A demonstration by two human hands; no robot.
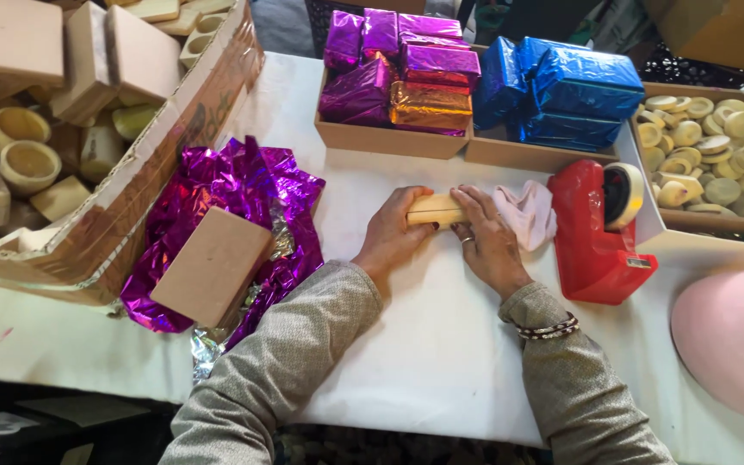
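A small pale wooden block (pixel 435 209) rests on the white table (pixel 441 344), held from both sides. My left hand (pixel 389 231) grips its left end and my right hand (pixel 486 237) covers its right end, a ring on one finger. A pink cloth (pixel 529 211) lies just right of my right hand. To the left, a flat brown board (pixel 213 264) sits on crumpled purple foil sheets (pixel 234 185).
A red tape dispenser (pixel 600 228) stands right of the cloth. Trays at the back hold purple and gold foil-wrapped packets (pixel 398 65) and blue ones (pixel 561 90). A box of round wooden pieces (pixel 708 159) is far right, a large carton of wooden parts (pixel 62 112) far left, a pink domed object (pixel 734 340) near right.
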